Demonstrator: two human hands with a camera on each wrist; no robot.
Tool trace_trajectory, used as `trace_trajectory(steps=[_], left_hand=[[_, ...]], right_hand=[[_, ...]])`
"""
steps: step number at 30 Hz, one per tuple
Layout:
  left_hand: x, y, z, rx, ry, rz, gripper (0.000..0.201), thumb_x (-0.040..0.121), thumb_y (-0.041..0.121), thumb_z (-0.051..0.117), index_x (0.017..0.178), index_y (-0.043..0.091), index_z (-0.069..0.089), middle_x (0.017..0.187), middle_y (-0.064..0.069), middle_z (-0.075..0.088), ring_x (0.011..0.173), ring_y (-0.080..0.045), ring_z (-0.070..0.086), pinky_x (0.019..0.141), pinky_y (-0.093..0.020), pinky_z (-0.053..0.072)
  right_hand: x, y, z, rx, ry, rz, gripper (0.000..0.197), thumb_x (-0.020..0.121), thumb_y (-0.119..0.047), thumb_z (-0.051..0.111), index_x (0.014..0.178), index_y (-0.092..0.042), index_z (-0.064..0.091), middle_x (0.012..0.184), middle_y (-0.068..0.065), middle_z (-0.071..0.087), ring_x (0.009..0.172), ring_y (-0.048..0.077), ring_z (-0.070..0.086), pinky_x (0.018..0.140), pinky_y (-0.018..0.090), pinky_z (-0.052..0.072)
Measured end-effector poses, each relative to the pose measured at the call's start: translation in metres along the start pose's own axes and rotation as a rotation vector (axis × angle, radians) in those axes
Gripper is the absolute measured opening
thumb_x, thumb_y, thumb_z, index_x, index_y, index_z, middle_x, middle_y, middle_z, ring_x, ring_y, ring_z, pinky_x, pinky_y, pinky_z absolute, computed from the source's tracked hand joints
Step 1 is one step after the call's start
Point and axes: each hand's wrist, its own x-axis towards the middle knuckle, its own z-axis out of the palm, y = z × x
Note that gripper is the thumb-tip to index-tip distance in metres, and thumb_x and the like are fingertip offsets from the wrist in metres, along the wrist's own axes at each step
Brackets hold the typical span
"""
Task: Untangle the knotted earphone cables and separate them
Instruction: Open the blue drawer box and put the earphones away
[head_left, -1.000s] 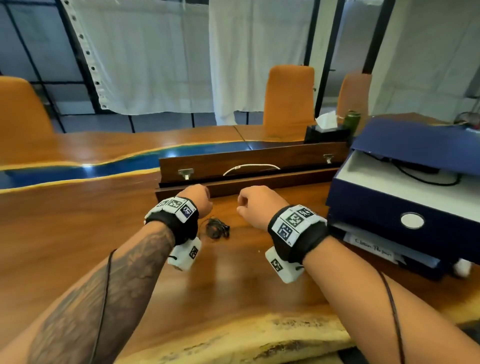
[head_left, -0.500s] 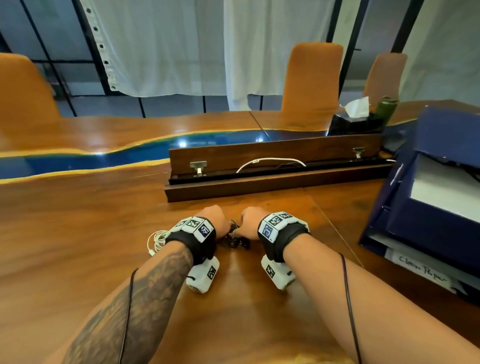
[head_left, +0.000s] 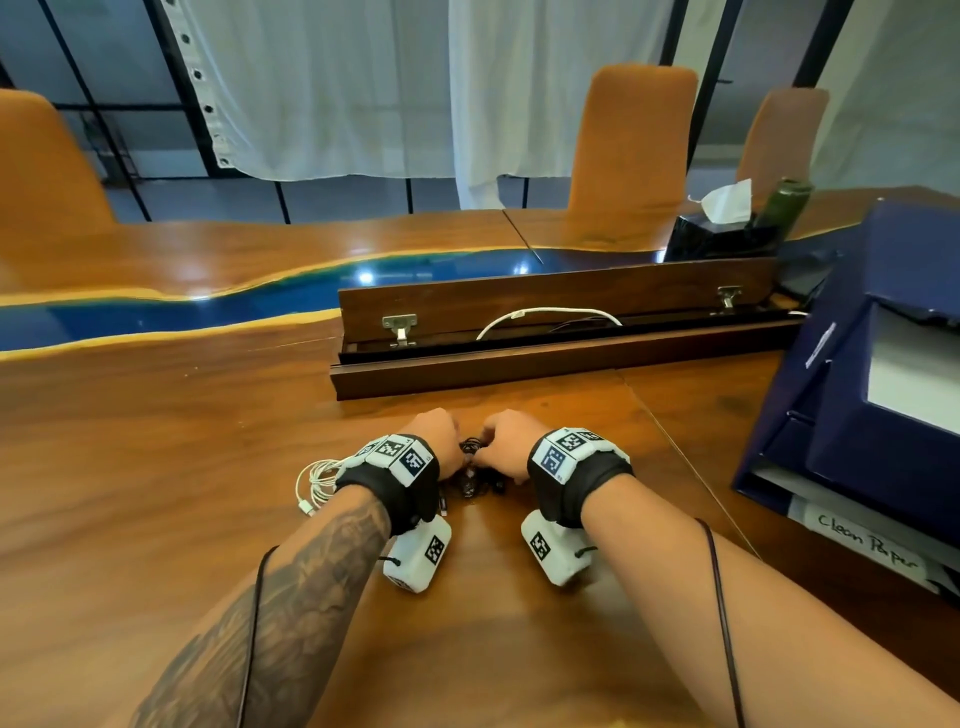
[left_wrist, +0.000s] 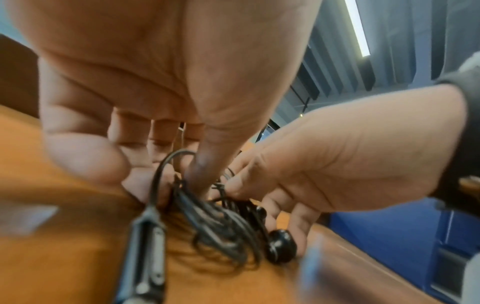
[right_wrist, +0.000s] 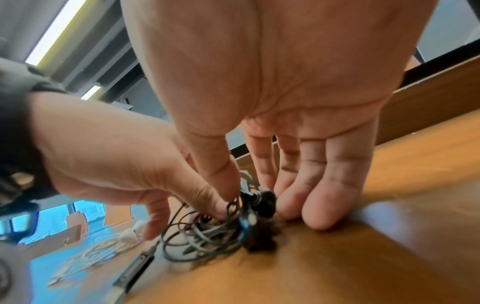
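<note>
since a second ago both hands have dropped from above the table onto the black earphone tangle (head_left: 470, 467) at lower centre of the head view. left hand (left_wrist: 161, 98) and right hand (right_wrist: 272, 92) both pinch its strands. the cable looks light, limp, springy; best held at a loose loop near the earbud (left_wrist: 281, 245). the white cable (head_left: 317, 480) lies just left, apart.

My left grip (head_left: 434, 434) and right grip (head_left: 506, 441) meet over the knotted earphone cables (head_left: 472, 467) on the table (head_left: 156, 441). A second coiled cable (head_left: 317, 480) lies just left of my left wrist. Behind them stands a long cable tray (head_left: 561, 358); a box (head_left: 857, 415) sits at my right, chairs (head_left: 631, 150) beyond the table
</note>
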Motion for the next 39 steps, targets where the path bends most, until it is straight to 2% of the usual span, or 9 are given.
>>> trace_trajectory(steps=[4, 8, 16, 19, 23, 27, 30, 35, 39], left_hand=[[0.0, -0.003, 0.001, -0.121, 0.037, 0.04, 0.015, 0.092, 0.019, 0.067, 0.106, 0.016, 0.061, 0.101, -0.003, 0.063, 0.096, -0.023, 0.064, 0.083, -0.033, 0.057], [-0.002, -0.007, 0.003, -0.269, 0.079, 0.079, 0.014, 0.093, 0.016, 0.065, 0.09, 0.023, 0.053, 0.095, -0.002, 0.063, 0.083, -0.018, 0.059, 0.071, -0.028, 0.049], [-0.022, 0.003, -0.048, -0.513, 0.033, 0.228, 0.022, 0.092, 0.015, 0.07, 0.112, 0.017, 0.059, 0.092, -0.001, 0.067, 0.077, -0.014, 0.064, 0.049, -0.026, 0.05], [-0.041, 0.015, -0.079, -0.631, 0.087, 0.34, 0.013, 0.094, 0.01, 0.067, 0.106, 0.014, 0.064, 0.087, -0.005, 0.072, 0.072, -0.015, 0.068, 0.051, -0.024, 0.055], [-0.078, 0.039, -0.121, -0.798, 0.172, 0.464, 0.011, 0.094, 0.008, 0.066, 0.098, 0.016, 0.06, 0.072, 0.004, 0.074, 0.066, -0.009, 0.07, 0.048, -0.019, 0.054], [-0.106, 0.072, -0.148, -0.872, 0.225, 0.569, 0.018, 0.093, 0.009, 0.067, 0.108, 0.01, 0.057, 0.087, -0.006, 0.075, 0.076, -0.016, 0.073, 0.062, -0.031, 0.061], [-0.125, 0.101, -0.162, -0.87, 0.242, 0.649, 0.018, 0.094, 0.01, 0.066, 0.109, 0.01, 0.057, 0.089, -0.003, 0.074, 0.073, -0.008, 0.073, 0.062, -0.029, 0.062], [-0.147, 0.154, -0.171, -0.878, 0.196, 0.749, 0.019, 0.095, 0.008, 0.065, 0.113, 0.007, 0.06, 0.098, -0.012, 0.073, 0.083, -0.02, 0.073, 0.067, -0.036, 0.064], [-0.163, 0.193, -0.169, -0.828, 0.152, 0.788, 0.019, 0.095, 0.008, 0.065, 0.114, 0.01, 0.064, 0.104, -0.015, 0.073, 0.094, -0.025, 0.074, 0.073, -0.042, 0.064]], right_hand=[[-0.001, 0.006, 0.004, 0.064, -0.005, -0.023, 0.035, 0.087, -0.04, 0.076, 0.112, -0.017, 0.068, 0.104, 0.004, 0.07, 0.081, 0.019, 0.063, 0.075, 0.035, 0.055], [-0.002, 0.009, 0.005, 0.11, 0.028, -0.046, 0.018, 0.088, -0.029, 0.077, 0.1, -0.017, 0.073, 0.096, 0.004, 0.072, 0.091, 0.024, 0.067, 0.08, 0.035, 0.055], [-0.037, -0.001, -0.039, 0.132, 0.212, -0.116, 0.018, 0.09, -0.034, 0.074, 0.092, -0.016, 0.071, 0.089, 0.002, 0.069, 0.085, 0.02, 0.065, 0.074, 0.035, 0.055], [-0.064, -0.012, -0.069, 0.154, 0.336, -0.16, 0.017, 0.092, -0.034, 0.07, 0.09, -0.017, 0.067, 0.088, 0.002, 0.066, 0.086, 0.022, 0.062, 0.073, 0.035, 0.052], [-0.11, -0.025, -0.107, 0.163, 0.578, -0.225, 0.022, 0.094, -0.031, 0.066, 0.112, -0.02, 0.061, 0.101, 0.002, 0.066, 0.093, 0.022, 0.062, 0.082, 0.038, 0.053], [-0.16, -0.034, -0.142, 0.107, 0.766, -0.293, 0.031, 0.095, -0.024, 0.066, 0.116, -0.019, 0.043, 0.092, 0.003, 0.063, 0.08, 0.023, 0.062, 0.071, 0.039, 0.051], [-0.189, -0.033, -0.166, 0.045, 0.834, -0.271, 0.027, 0.095, -0.023, 0.065, 0.111, -0.018, 0.044, 0.096, 0.005, 0.065, 0.085, 0.026, 0.064, 0.076, 0.044, 0.054], [-0.231, -0.01, -0.201, -0.058, 0.911, -0.146, 0.022, 0.094, -0.029, 0.066, 0.107, -0.021, 0.05, 0.093, 0.0, 0.059, 0.085, 0.023, 0.058, 0.071, 0.037, 0.047], [-0.26, 0.016, -0.222, -0.098, 0.908, -0.046, 0.019, 0.091, -0.029, 0.07, 0.104, -0.022, 0.057, 0.096, -0.001, 0.061, 0.088, 0.023, 0.06, 0.078, 0.043, 0.055]])
